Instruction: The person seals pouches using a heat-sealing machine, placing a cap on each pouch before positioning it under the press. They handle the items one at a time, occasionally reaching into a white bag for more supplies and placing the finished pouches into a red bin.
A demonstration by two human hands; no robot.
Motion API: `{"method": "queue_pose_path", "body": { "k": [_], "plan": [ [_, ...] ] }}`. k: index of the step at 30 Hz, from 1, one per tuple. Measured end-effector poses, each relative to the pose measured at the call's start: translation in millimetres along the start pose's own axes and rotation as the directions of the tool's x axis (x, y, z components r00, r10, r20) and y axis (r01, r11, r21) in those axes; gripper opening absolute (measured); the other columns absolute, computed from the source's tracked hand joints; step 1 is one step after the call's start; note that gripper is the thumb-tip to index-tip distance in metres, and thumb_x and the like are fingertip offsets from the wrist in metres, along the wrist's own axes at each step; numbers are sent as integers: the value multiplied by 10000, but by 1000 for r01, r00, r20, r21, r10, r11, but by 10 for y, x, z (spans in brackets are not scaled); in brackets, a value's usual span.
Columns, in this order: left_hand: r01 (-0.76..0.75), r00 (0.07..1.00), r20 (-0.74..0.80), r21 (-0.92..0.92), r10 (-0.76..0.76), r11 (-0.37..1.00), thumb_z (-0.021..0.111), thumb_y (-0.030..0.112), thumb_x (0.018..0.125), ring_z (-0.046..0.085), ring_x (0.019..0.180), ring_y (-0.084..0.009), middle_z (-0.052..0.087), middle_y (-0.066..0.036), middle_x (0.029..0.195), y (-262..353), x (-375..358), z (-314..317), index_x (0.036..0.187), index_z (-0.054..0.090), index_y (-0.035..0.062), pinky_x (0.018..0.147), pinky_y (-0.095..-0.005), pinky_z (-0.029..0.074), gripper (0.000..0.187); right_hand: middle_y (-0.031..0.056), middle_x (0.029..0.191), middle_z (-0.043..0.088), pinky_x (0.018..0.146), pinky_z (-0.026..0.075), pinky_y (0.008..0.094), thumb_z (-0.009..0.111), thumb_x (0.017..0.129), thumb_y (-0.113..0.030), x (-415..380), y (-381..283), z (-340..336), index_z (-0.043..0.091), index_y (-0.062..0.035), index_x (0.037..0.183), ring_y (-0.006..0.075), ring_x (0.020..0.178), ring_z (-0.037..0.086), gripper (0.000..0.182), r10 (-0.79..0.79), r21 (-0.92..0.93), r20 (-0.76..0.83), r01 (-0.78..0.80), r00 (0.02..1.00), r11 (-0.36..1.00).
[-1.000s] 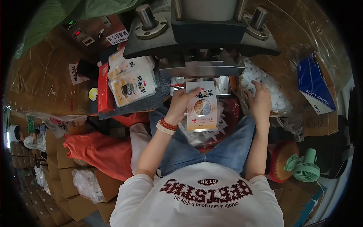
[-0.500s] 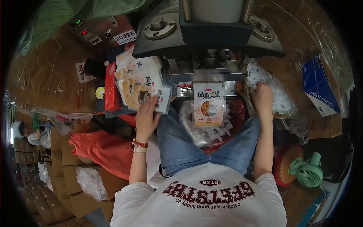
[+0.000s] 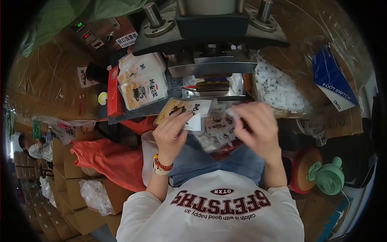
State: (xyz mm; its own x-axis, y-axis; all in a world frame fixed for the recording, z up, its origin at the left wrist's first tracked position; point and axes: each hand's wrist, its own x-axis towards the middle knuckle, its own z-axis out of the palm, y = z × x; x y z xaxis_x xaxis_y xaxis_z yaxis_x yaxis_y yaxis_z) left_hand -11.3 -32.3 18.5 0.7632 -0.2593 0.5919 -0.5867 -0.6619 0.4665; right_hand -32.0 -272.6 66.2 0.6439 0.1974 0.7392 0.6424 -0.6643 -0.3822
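My left hand (image 3: 173,131) is closed on printed pouches (image 3: 203,107), yellow and white with dark lettering, held tilted above my lap. My right hand (image 3: 260,127) is pinched around a small white piece (image 3: 232,113), close to the pouches' right edge; motion blurs its fingers. Behind both hands stands a press (image 3: 213,64) with a metal base plate (image 3: 189,93). A fanned stack of similar pouches (image 3: 143,94) lies to its left. Below my hands, more printed pouches (image 3: 219,125) lie in clear plastic between my knees.
Many small white pieces (image 3: 278,86) fill a box at right, near a blue-and-white foot switch box (image 3: 334,80). A red box (image 3: 114,94) borders the pouch stack. A control box (image 3: 98,34) stands back left. A green fan (image 3: 328,179) sits low right.
My left hand has left the stack with pouches and moved right. My right hand has come from the white pieces to the middle. The pouch hanging at the press is gone from there.
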Motion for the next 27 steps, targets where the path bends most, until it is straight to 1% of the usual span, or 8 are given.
{"method": "queue_pose_path", "body": {
  "k": [6,9,10,12,18,19,21,27],
  "plan": [
    [-176,975,130,-47,180,983,591,-65,623,659,953,-270,693,-63,1002,151,97,-45,999,680,58,754,-326,537,406,94,915,644,741,470,351,689,679,4,8,-41,6,650,-1,1014,248,822,593,338,-122,217,166,84,979,972],
    [-67,967,198,-403,158,913,619,-41,697,689,830,-230,701,-83,928,89,95,133,978,689,32,678,-293,538,298,112,967,640,749,473,345,691,718,-28,-43,108,56,633,-1,1068,250,862,588,357,-1,389,260,-104,966,915],
    [177,943,333,-499,-1,848,644,8,762,674,773,-166,703,-85,879,-8,37,291,953,692,7,672,-266,531,196,124,991,637,754,474,342,692,743,-52,-59,164,99,624,-1,1098,251,885,584,365,111,403,322,-243,940,882],
    [550,795,573,-542,-200,635,663,186,883,603,646,-32,682,-31,714,-72,1,535,889,706,-9,566,-203,472,201,136,998,637,775,477,339,676,798,-96,-58,241,159,615,-1,1124,249,927,581,345,173,315,322,-278,931,907],
    [737,602,682,-674,-415,-40,656,201,889,643,692,-96,684,-79,847,-148,285,829,915,658,-61,606,-239,525,263,172,1030,604,821,462,389,677,816,-178,-39,645,-135,595,3,1099,331,945,574,346,514,-145,-118,-527,849,837],
    [733,590,674,-678,-445,-55,655,184,885,659,695,-125,685,-101,874,-198,352,865,925,646,-63,622,-267,545,251,172,1030,604,821,462,389,677,816,-178,-84,819,-120,595,3,1099,331,945,574,346,514,-145,-112,-526,850,838],
    [717,598,681,-691,-424,-98,659,180,881,658,699,-124,684,-101,871,-323,463,935,919,646,-65,623,-269,544,249,176,997,625,796,479,376,650,826,-146,-263,1156,57,603,6,1107,337,949,586,323,499,-634,-94,-438,862,637],
    [759,556,700,-647,-448,-69,666,180,877,645,757,-107,685,-67,866,-454,442,975,936,644,-52,652,-237,506,240,153,967,615,797,461,407,639,810,-103,-385,1327,202,625,-4,1041,342,928,567,251,557,-514,-27,-489,830,705]
  ]
}}
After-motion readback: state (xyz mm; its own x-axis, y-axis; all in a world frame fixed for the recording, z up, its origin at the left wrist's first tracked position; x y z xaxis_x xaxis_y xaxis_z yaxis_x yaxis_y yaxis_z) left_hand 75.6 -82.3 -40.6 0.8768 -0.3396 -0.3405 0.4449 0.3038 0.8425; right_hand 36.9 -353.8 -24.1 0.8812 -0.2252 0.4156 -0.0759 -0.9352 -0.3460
